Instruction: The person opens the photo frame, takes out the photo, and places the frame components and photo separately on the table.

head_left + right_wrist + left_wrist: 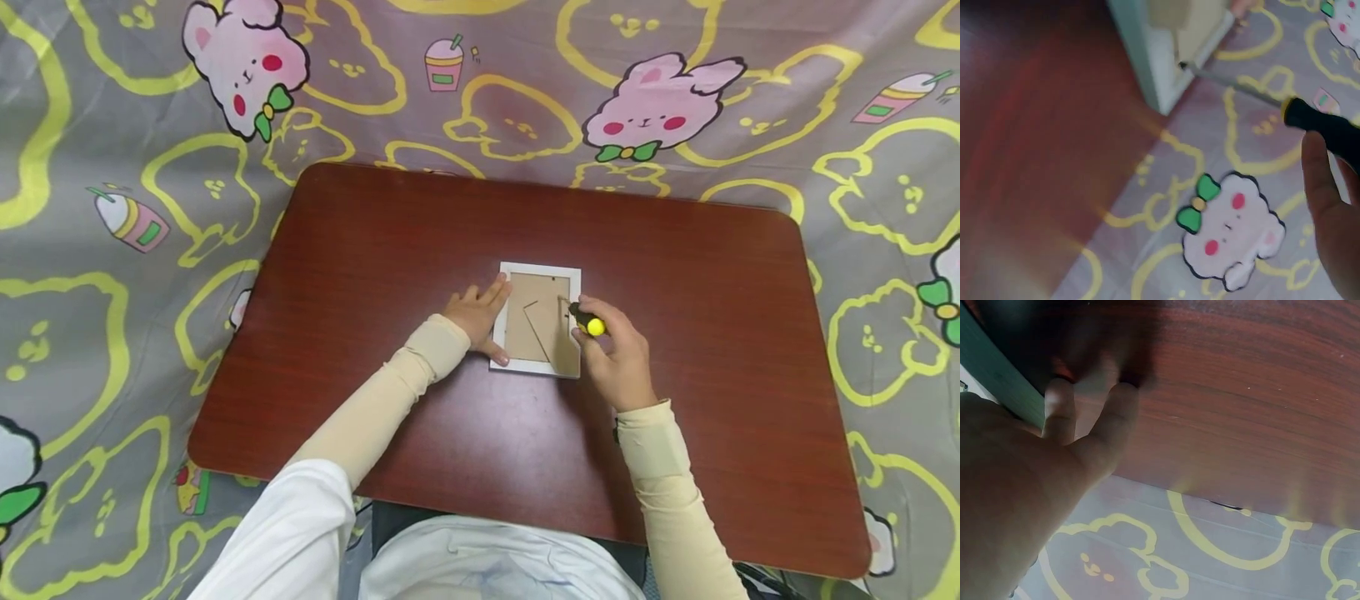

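Note:
A white picture frame (pixel 537 367) lies face down on the table, its tan backing board (pixel 528 329) upward, with a thin angled line across the board. My left hand (pixel 474 320) rests on the frame's left side, fingers spread along the top and thumb by the lower corner. In my right hand (pixel 621 358) I grip a screwdriver (pixel 588 320) with a black and yellow handle. The right wrist view shows its metal shaft (pixel 1235 84) reaching to a small dark tab (pixel 1182 65) at the inner edge of the frame rim (pixel 1161 81).
A reddish-brown wooden table (pixel 405 242) with rounded corners carries the frame. Behind and beside it hangs a grey cloth (pixel 517 50) printed with yellow outlines and pink rabbits. The person sits at the near edge, in pale sleeves (pixel 382 396).

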`<state>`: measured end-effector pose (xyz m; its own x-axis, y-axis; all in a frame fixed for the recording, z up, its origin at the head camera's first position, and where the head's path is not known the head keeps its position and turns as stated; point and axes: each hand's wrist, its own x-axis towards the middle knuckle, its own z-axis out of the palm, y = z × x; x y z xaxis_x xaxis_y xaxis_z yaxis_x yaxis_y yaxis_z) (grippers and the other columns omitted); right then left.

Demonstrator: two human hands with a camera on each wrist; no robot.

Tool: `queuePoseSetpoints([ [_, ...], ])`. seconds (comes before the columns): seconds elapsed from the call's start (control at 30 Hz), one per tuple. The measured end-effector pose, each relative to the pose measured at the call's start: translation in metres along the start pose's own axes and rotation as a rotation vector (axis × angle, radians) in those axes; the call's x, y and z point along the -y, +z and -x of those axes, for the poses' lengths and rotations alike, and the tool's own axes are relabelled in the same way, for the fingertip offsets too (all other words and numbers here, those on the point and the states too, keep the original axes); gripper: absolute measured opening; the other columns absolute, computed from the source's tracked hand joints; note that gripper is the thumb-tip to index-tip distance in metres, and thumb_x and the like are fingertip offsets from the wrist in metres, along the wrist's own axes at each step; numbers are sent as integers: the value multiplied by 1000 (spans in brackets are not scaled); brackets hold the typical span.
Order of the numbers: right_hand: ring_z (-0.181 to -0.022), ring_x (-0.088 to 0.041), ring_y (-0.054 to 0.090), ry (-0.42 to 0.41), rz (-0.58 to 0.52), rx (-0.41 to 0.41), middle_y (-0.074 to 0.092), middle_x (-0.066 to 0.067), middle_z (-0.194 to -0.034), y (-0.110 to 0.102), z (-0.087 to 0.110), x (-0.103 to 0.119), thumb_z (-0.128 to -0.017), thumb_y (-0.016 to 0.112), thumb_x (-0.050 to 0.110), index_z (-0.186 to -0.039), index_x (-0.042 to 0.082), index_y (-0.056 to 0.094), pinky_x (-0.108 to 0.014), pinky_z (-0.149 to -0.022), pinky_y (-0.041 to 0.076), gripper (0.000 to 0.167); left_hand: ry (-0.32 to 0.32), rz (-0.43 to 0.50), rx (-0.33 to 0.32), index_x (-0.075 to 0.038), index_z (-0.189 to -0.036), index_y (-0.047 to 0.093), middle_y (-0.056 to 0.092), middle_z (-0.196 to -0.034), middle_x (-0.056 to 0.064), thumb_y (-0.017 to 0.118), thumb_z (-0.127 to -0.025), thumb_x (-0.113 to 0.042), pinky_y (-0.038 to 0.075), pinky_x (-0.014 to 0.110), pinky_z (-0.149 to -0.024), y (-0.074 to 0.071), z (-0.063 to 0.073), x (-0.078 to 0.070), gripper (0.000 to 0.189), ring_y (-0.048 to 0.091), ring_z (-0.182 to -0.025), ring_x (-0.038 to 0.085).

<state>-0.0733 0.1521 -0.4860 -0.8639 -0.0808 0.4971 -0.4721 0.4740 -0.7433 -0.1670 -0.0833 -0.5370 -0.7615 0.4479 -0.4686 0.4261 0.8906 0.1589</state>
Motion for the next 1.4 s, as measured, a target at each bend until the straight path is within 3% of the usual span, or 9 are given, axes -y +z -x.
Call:
queuePoseSetpoints([
  [0.2,-121,-31,61,-42,67,58,64,-12,-134,12,18,-16,-80,69,-19,-114,-3,65,-28,-105,41,37,-1,7,11,-19,-162,-11,-16,-167,1,78,-60,-75,27,58,-112,-1,1,0,147,26,-142,33],
  [0.3,-125,-31,58,-28,78,118,61,-11,-138,14,25,-20,-76,63,-23,-113,-1,63,-22,-94,45,43,-2,12,17,-19,-162,-12,-17,-166,1,77,-61,-75,25,59,-113,-3,4,-1,146,24,-143,34],
  [0.43,-126,-30,57,10,103,180,58,-10,-143,16,30,-23,-69,60,-25,-113,1,61,-20,-69,41,51,5,17,12,-17,-162,-10,-16,-167,2,78,-61,-74,26,59,-113,-4,5,-1,145,25,-144,36],
  [0.53,-128,-30,56,34,109,217,55,-9,-145,16,34,-24,-69,60,-24,-113,2,59,-23,-80,48,52,11,20,4,-17,-162,-9,-15,-167,2,79,-61,-74,27,59,-112,-5,6,-1,146,26,-143,36],
  [0.63,-130,-31,53,50,131,265,52,-10,-148,18,38,-28,-69,63,-23,-112,3,56,-39,-97,48,51,16,32,2,-16,-163,-8,-15,-167,3,80,-61,-73,27,60,-112,-6,6,-1,146,26,-142,36],
  [0.73,-128,-34,55,62,168,326,48,-12,-152,19,43,-33,-69,68,-21,-112,4,52,-47,-93,50,52,16,38,6,-16,-162,-9,-16,-167,3,80,-62,-72,26,59,-112,-7,6,0,146,26,-142,35],
  [0.93,-128,-38,54,30,201,414,42,-15,-156,22,48,-42,-70,72,-17,-111,4,48,-48,-83,52,52,12,39,13,-18,-162,-11,-18,-166,1,80,-61,-73,25,60,-113,-6,4,5,147,24,-143,35],
  [1.2,-132,-38,50,-68,273,412,44,-20,-153,31,44,-45,-67,75,-16,-107,2,51,-49,-94,49,50,20,46,22,-16,-162,-11,-17,-167,3,80,-61,-72,27,59,-112,-6,6,7,147,25,-142,34],
  [1.4,-124,-43,53,-113,328,314,50,-23,-145,34,44,-50,-69,68,-13,-113,-4,56,-52,-103,43,47,34,60,12,-17,-162,-10,-18,-166,2,80,-61,-73,24,61,-113,-3,1,3,147,22,-145,37],
])
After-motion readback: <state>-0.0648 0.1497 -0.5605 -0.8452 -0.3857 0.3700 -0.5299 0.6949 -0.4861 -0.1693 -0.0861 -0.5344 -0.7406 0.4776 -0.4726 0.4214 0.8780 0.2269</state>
